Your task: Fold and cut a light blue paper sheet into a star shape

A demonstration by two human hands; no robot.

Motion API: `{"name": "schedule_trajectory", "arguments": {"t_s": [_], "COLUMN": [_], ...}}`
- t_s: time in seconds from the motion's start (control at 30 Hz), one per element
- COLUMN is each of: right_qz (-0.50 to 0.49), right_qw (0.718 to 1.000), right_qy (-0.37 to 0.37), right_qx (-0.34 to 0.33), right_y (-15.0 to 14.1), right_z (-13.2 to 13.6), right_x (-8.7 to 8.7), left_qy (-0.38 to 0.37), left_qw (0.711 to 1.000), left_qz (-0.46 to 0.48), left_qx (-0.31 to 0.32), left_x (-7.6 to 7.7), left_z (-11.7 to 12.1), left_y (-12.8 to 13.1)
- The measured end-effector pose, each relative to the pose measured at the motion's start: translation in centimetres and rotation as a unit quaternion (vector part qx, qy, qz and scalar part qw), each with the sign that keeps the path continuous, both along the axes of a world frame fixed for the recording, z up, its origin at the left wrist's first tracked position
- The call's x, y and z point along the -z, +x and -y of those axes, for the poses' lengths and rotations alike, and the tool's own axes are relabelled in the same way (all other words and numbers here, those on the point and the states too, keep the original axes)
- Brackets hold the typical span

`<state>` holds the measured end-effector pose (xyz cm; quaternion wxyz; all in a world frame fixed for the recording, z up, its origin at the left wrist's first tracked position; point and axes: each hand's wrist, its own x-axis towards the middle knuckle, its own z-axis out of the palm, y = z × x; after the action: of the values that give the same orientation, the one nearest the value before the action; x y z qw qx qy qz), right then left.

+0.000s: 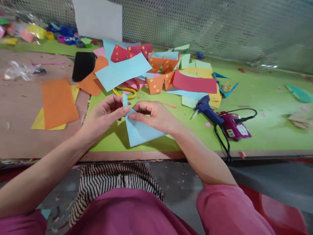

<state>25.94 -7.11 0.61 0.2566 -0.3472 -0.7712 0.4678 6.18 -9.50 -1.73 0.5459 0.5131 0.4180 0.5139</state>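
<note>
A light blue sheet of paper is held up over the table's near edge, with a narrow strip standing up at its top left corner. My left hand pinches that corner between thumb and fingers. Close beside it, my right hand grips the paper's upper edge, thumb on the near face. Some fingertips are hidden behind the sheet. Just beyond my hands lie scissors with yellow and red handles, their blades out of sight. A larger light blue paper partly covers them.
Folded orange pieces with yellow squares and a red strip lie behind. A blue glue gun and a purple power socket with cords are at right. Orange paper and a black phone-like slab are at left.
</note>
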Motion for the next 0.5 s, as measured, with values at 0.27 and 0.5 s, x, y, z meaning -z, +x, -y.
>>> {"name": "schedule_trajectory", "arguments": {"t_s": [0.27,0.5], "right_qz": [0.037,0.014], "right_qw": [0.999,0.999], "right_qy": [0.006,0.014], "right_qx": [0.007,0.033], "right_y": [-0.12,-0.15], "right_z": [0.09,0.02], "right_x": [0.05,0.12], "left_qy": [-0.002,-0.017], "left_qw": [0.999,0.998], "left_qz": [-0.025,-0.061], "left_qx": [-0.033,0.015], "left_x": [-0.55,-0.5], "left_z": [-0.01,0.1], "left_y": [0.11,-0.24]}}
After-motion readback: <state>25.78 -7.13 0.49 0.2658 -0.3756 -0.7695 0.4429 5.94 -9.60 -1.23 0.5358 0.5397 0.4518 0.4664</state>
